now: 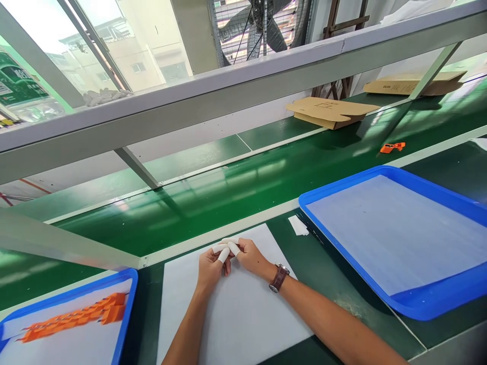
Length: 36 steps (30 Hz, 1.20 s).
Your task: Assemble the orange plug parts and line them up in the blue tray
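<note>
Over a white sheet of paper (243, 314), my two hands meet, fingertips against fingertips. My left hand (210, 267) is closed, thumb and fingers pressed together at the tips. My right hand (251, 257) is also closed in a pinch, touching the left fingertips; a brown-strapped wristwatch (279, 278) is on that wrist. White finger cots (224, 253) cover several of the thumb and finger ends. Whatever lies between the fingertips, if anything, is hidden.
A blue tray (131, 304) at left carries a row of orange plastic parts (76, 317). Another blue tray (422, 306), paper-lined, stands at right, near a small white scrap (298, 226). Beyond lie a green conveyor belt (228, 187), an orange part (391, 147) and cardboard boxes (331, 109).
</note>
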Tool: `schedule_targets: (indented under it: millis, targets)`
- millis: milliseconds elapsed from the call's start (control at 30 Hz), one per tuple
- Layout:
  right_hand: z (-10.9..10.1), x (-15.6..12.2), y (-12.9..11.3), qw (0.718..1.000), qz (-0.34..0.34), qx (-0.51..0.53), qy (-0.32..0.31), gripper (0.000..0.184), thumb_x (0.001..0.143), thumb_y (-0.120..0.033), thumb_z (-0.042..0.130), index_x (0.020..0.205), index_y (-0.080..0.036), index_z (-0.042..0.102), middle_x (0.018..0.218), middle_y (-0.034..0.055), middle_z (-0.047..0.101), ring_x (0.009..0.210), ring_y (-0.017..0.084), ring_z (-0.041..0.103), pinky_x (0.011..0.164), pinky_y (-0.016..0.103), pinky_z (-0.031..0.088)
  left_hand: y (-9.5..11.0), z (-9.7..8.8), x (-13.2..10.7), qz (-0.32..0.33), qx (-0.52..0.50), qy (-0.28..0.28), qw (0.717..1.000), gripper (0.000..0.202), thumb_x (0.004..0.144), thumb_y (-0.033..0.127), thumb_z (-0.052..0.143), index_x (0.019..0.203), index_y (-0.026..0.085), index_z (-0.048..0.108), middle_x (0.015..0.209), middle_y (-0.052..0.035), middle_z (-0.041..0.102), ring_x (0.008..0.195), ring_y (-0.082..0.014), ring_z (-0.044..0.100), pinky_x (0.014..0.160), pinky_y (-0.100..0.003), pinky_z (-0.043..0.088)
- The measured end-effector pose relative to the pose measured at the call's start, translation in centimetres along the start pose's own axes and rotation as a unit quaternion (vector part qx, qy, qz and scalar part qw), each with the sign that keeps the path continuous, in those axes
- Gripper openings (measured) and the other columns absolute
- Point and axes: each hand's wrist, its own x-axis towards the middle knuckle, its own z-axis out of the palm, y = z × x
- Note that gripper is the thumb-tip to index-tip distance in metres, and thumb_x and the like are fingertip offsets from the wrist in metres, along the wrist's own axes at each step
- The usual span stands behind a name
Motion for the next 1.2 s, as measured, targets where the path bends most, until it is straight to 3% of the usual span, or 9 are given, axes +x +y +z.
schedule_targets:
  millis: [367,700,933,1067,1200]
  targets:
    - [-0.04,-0.13,-0.76,1.000,0.002,-0.001,0.005,0.041,0.092,-0.044,0.058,0.121,-0.018,0.070,0.104,0.0093,0.076,0.091,0.024,0.072,0.089,0.043,0.057,0.09,0.01,-0.06,-0.002,-0.019,-0.004,1.000,0.030,0.085,0.041,0.069,0.093,0.013,0.071,0.049,0.0001,0.062,0.038,-0.0104,0.047,0.039,-0.022,0.036]
    - [0.36,0.29,-0.77,0.999,0.030,0.017,0.005,0.046,0.095,-0.056,0.050,0.101,-0.018,0.076,0.083,0.0057,0.073,0.079,0.023,0.071,0.077,0.037,0.058,0.32,-0.38,0.20,-0.028,-0.109,-0.039,0.993,0.038,0.085,0.046,0.069,0.065,0.015,0.058,0.050,0.0018,0.058,0.035,-0.0064,0.044,0.040,-0.021,0.029]
    - [0.69,0.14,-0.85,1.000,0.017,-0.007,0.008,0.036,0.092,-0.047,0.058,0.089,-0.015,0.075,0.077,0.0056,0.073,0.072,0.021,0.068,0.072,0.033,0.056,0.18,-0.28,-0.27,-0.055,-0.144,-0.093,0.984,0.045,0.077,0.052,0.073,0.062,0.016,0.053,0.045,0.0034,0.052,0.029,-0.0054,0.039,0.035,-0.020,0.023]
    - [0.91,-0.12,-0.63,0.999,0.002,-0.034,-0.015,0.027,0.091,-0.036,0.057,0.088,-0.016,0.075,0.080,0.0061,0.074,0.073,0.021,0.067,0.072,0.032,0.055,0.14,-0.20,-0.30,-0.054,-0.148,-0.100,0.982,0.049,0.080,0.056,0.069,0.057,0.016,0.051,0.041,0.0045,0.046,0.026,-0.0045,0.033,0.032,-0.020,0.014]
    - [0.92,-0.18,-0.20,0.996,-0.013,-0.085,-0.004,0.024,0.087,-0.022,0.051,0.088,-0.016,0.073,0.082,0.0066,0.075,0.077,0.021,0.067,0.075,0.031,0.053,0.47,-0.17,-0.28,-0.042,-0.159,-0.100,0.981,0.048,0.085,0.055,0.065,0.061,0.015,0.056,0.045,0.0029,0.049,0.031,-0.0049,0.036,0.037,-0.021,0.018]
